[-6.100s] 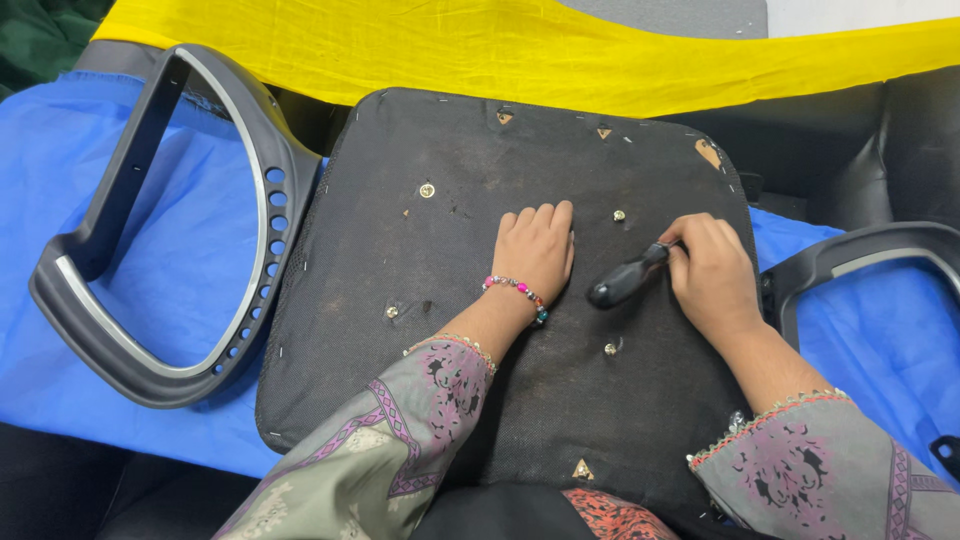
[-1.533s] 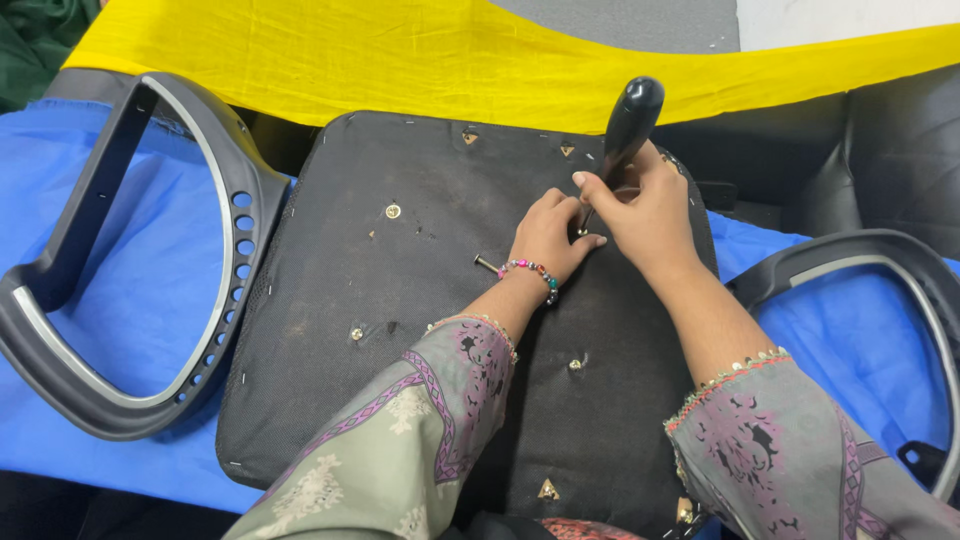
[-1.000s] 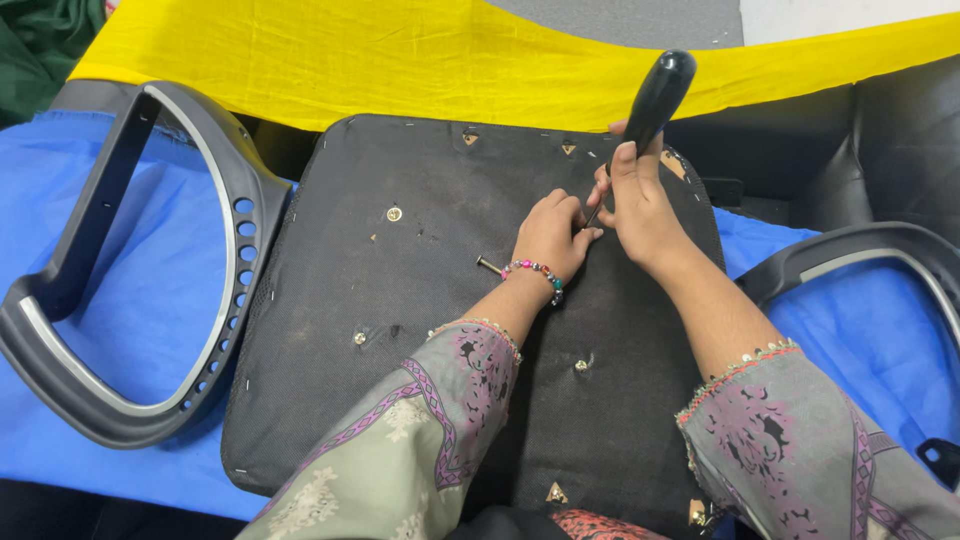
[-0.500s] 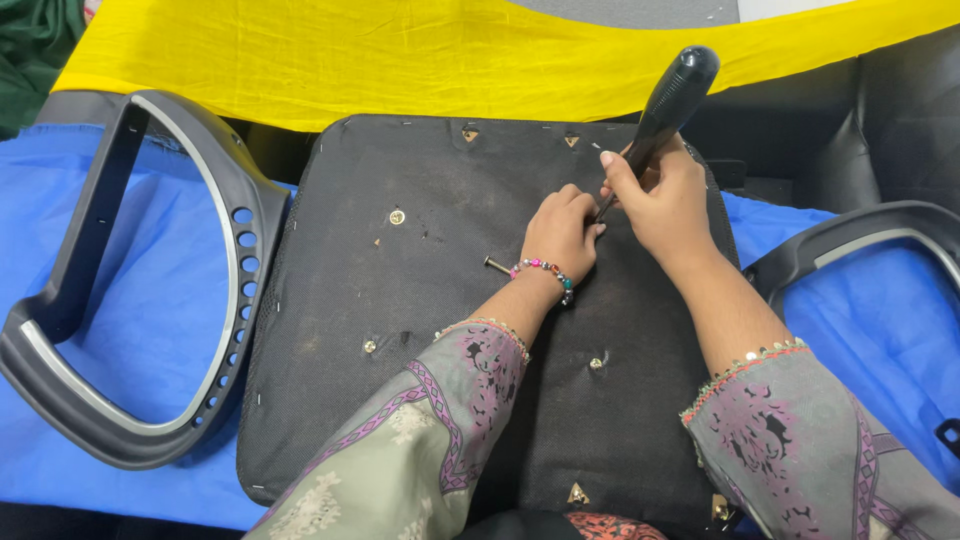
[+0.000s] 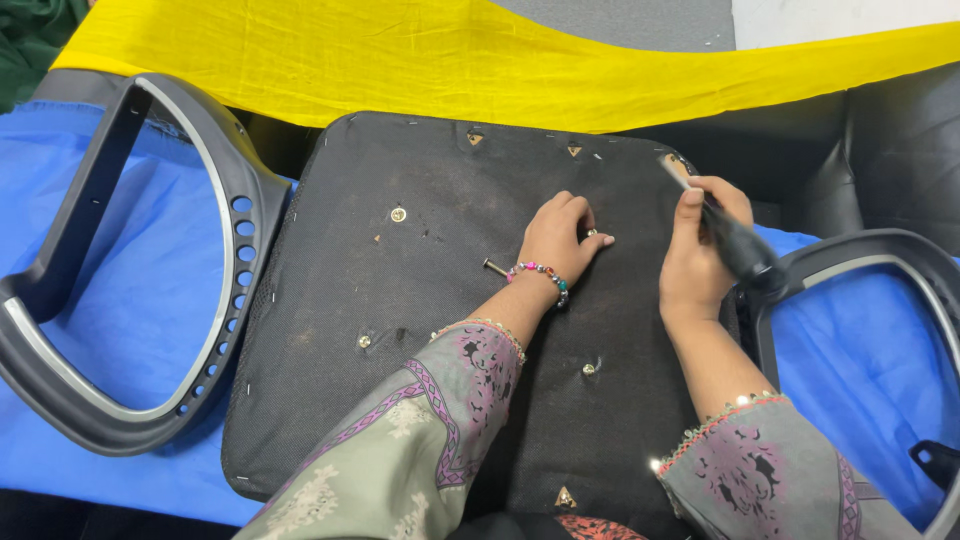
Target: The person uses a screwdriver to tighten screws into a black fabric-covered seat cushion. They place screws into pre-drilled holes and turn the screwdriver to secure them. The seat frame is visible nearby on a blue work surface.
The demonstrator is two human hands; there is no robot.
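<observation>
My right hand (image 5: 697, 262) grips the black-handled screwdriver (image 5: 722, 236), slanting toward the black fabric seat base's (image 5: 430, 330) far right corner; my left hand (image 5: 558, 232), fingers curled, presses just left, nearer the loose bolt (image 5: 496, 267).

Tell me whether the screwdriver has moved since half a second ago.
Yes. The screwdriver swung down: its black handle, earlier raised toward the yellow cloth, now points at the right armrest.

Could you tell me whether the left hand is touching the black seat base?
Touching. The head view shows the left hand resting fingers-down on the black seat base, with no gap under the fingertips.
</observation>
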